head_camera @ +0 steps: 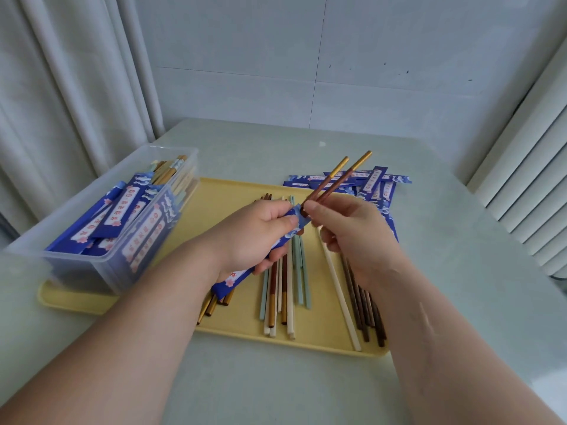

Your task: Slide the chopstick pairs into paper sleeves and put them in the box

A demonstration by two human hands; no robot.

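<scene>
Chopstick pairs already sleeved [122, 216] fill the box [92, 271] at left (it sits on the tray's [233, 194] corner). Your left hand [254, 237] grips a blue sleeve [299, 220] over the tray. Your right hand [352, 237] pinches a brown gold-tipped pair [325, 182], its ends at the sleeve mouth. Spare sleeves [372, 180] lie far right.

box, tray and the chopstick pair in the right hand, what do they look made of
Box: clear, faintly frosted plastic; the sleeves inside show through its wall.
Tray: matte pale yellow, probably plastic, with a smooth rounded rim.
Chopstick pair: reddish-brown shafts that look like wood, gold metallic-looking top ends; whether paint or coating, cannot tell.
</scene>
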